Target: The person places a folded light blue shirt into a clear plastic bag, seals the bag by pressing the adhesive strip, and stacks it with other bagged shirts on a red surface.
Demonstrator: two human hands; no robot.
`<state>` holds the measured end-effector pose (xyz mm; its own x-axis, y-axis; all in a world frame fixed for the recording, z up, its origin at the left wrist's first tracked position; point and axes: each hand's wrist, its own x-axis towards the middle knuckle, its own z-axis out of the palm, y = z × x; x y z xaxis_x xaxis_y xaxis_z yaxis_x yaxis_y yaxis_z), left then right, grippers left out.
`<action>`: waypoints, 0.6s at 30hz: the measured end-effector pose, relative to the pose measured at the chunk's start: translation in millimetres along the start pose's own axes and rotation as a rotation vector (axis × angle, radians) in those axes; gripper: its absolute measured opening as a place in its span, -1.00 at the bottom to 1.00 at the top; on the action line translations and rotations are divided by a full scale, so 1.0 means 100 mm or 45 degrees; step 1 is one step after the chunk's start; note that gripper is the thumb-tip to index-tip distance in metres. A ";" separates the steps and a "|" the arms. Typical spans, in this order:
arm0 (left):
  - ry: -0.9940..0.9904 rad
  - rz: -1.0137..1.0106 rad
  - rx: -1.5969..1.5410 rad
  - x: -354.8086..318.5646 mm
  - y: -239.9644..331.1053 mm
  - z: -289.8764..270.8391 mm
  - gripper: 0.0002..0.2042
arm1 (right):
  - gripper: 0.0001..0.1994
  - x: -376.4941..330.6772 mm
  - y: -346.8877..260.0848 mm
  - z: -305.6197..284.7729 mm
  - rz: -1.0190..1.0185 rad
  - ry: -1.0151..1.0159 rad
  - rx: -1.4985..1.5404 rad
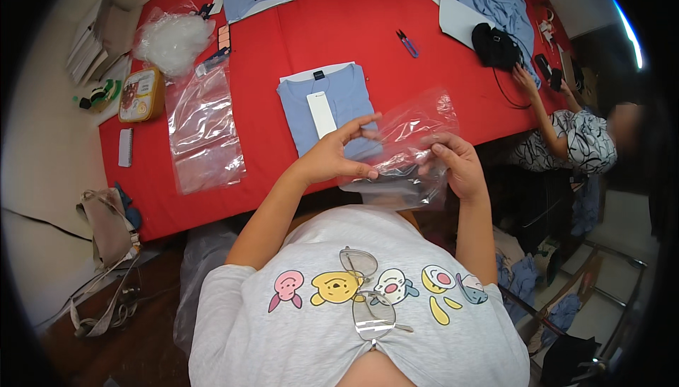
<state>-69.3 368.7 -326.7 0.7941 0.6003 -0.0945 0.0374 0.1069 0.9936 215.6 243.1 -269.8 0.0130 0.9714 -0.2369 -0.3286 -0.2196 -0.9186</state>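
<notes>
Clear plastic bag up in both hands, at the near edge of the red-covered table, its upper part overlapping the lower right of the folded light-blue shirt in this view; cannot tell whether they touch. Right hand pinches the bag between thumb and fingers. Left hand is spread in a wide C, thumb and fingers well apart; firm hold on the film not evident. Risks, as judged: with one clear pinch, the limp film could slip or fold back on itself; a pull from the right alone might stretch or split it. A low sweep of the left wrist, close by the shirt, could rumple the front or skew the long white hang tag. Bag itself: thin, transparent, glossy, creased, bright glare streaks across it, lower part hanging slack toward the lap; no opening can be made out for sure. Shirt: neat near-rectangle, neckline away from the wearer, dark label at the collar, white edge showing behind the shoulders, tag lying slightly aslant down the front.
</notes>
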 end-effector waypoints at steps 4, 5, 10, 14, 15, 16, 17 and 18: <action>0.135 -0.101 -0.159 0.03 -0.14 0.12 -0.57 | -0.89 0.09 0.25 -0.25 -0.107 0.122 -0.315; 0.211 -0.103 -0.043 0.00 -0.28 0.14 -0.58 | -0.91 0.07 0.23 -0.35 -0.012 0.118 -0.406; 1.000 -0.046 0.966 0.01 -0.62 0.24 -0.66 | -0.83 -0.10 0.61 -0.54 -0.173 0.195 -1.973; 1.187 -0.216 1.389 0.27 -0.80 0.19 -0.58 | -0.81 -0.45 0.90 -0.63 0.034 -0.012 -1.687; 1.168 -0.314 1.380 0.31 -0.78 0.17 -0.58 | -0.80 -0.50 0.86 -0.59 0.065 -0.070 -1.677; 1.146 -0.411 1.370 0.36 -0.77 0.14 -0.58 | -0.80 -0.56 0.86 -0.62 0.089 -0.115 -1.655; 1.122 -0.507 1.358 0.40 -0.75 0.12 -0.59 | -0.80 -0.62 0.90 -0.69 0.092 -0.114 -1.665; 1.156 -0.524 1.299 0.42 -0.75 0.05 -0.59 | -0.80 -0.65 0.92 -0.78 0.086 -0.120 -1.674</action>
<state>-35.2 381.9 -405.1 -0.0232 0.9997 -0.0015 0.8886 0.0213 0.4582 258.3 152.8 -363.8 -0.0499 0.9460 -0.3204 0.8311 -0.1386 -0.5386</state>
